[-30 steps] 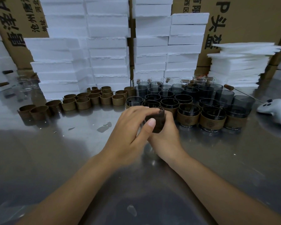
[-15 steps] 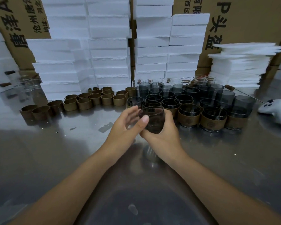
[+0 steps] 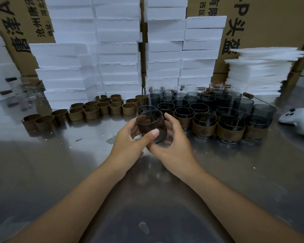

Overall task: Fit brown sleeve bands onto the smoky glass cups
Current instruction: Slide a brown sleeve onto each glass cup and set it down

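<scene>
Dozens of smoky glass cups [image 3: 200, 104] stand bunched on the steel table [image 3: 42, 172], right of centre. The banded cups [image 3: 204, 128] in the nearest row wear tan sleeves low on their walls. Loose brown sleeve bands [image 3: 91, 113] sit upright in a ragged line to the left of the cluster.

Just before that cluster, one cup [image 3: 148, 123] is lifted off the table and tilted, its mouth turned toward the camera. It is dark and see-through, and a brownish band seems to wrap its body, though the dim light makes that unsure. The left hand [image 3: 128, 146] grips it, thumb on the near wall and fingers curled behind. The right hand [image 3: 172, 146] cups its right side and base.
</scene>
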Motion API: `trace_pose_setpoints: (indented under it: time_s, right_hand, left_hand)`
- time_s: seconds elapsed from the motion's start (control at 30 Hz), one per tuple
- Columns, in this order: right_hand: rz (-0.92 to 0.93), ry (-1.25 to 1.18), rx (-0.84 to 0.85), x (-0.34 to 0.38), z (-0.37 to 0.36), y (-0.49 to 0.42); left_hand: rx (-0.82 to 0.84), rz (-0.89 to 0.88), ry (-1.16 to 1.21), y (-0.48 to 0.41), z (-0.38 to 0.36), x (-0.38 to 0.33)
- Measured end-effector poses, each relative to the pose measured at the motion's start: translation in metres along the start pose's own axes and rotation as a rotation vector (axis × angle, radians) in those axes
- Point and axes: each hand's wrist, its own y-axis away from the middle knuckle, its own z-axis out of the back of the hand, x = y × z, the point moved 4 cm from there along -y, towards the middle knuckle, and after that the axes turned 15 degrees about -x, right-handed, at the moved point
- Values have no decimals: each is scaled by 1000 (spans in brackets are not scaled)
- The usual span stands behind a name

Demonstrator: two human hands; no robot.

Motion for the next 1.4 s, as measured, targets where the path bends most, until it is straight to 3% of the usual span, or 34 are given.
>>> trace_pose_setpoints:
  time_s: [0.07, 0.2, 0.43, 1.03, 1.4]
  right_hand:
    - [-69, -60, -43, 0, 2, -3]
    - [-429, -328, -193, -4, 9, -8]
    - [-774, -622, -208, 0, 9, -1]
    - [-876, -739, 142, 9, -10, 10]
    - [-926, -597, 239, 4, -11, 14]
  left_hand:
    - [-50, -19, -11, -3, 5, 1]
    - [-66, -57, -38, -3, 6, 0]
    - [-19, -74, -95, 5, 0, -2]
    - [65, -50, 76, 8, -4, -8]
    - [69, -99, 51, 4, 0, -9]
